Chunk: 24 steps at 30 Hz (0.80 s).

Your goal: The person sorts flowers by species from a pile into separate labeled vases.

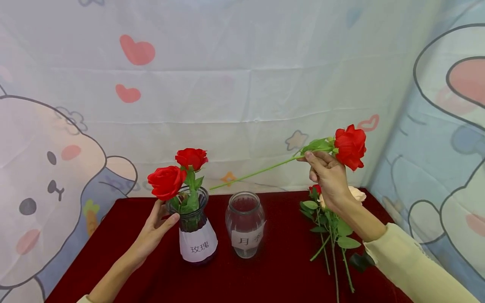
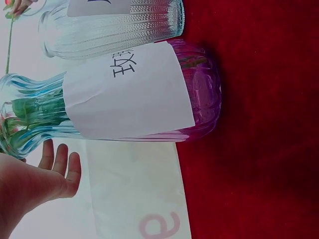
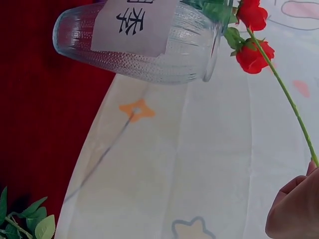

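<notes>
My right hand [image 1: 329,173] pinches the green stem of a red rose [image 1: 350,147] just below its bloom and leaves. The rose lies nearly level in the air, bloom to the right, its bare stem end pointing left and down toward the vases. My left hand [image 1: 153,229] is at the neck of a purple-tinted glass vase [image 2: 204,99], with thumb and fingers spread about it and loosely extended. Two red roses [image 1: 166,182] stand in that vase, which wears a white paper label [image 1: 198,244]. Beside it stands a clear glass vase [image 1: 245,219] with its own label and no flowers.
Several flowers with leafy stems [image 1: 333,235], red and cream, lie on the dark red tablecloth [image 1: 280,261] at the right, under my right forearm. A pale cartoon-print cloth [image 1: 235,92] hangs behind the table and along its sides.
</notes>
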Available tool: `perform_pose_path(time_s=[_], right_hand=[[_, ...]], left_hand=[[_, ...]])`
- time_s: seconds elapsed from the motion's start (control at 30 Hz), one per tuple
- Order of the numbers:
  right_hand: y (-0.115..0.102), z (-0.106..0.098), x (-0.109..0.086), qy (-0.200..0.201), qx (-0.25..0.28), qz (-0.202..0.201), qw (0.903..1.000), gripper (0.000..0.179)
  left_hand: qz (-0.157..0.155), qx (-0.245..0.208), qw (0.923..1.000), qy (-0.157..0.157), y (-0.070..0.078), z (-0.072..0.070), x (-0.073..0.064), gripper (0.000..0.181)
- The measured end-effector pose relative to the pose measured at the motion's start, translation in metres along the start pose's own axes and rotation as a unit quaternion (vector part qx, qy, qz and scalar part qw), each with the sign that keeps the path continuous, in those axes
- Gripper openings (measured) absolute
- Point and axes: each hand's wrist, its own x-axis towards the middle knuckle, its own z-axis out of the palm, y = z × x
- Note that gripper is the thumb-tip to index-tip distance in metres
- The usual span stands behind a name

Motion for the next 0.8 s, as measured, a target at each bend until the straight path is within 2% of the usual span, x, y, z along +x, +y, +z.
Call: perform_pose_path(time_s=[0.43, 0.6, 0.8], right_hand=[[0.003, 0.016, -0.004, -0.036, -0.03, -0.012, 0.9988, 0.01], [0.006, 0.024, -0.005, -0.045, -0.057, -0.014, 0.9973, 0.006], [0.013, 0.035, 0.003, -0.051, -0.066, -0.022, 0.9963, 0.004]], left_hand=[[-0.008, -0.003, 1.0, -0.003, 0.0, 0.0, -0.002, 0.075], [-0.004, -0.004, 1.0, -0.004, -0.001, 0.0, -0.002, 0.075], [0.006, -0.008, 0.9999, -0.001, -0.002, 0.0, -0.002, 0.073]])
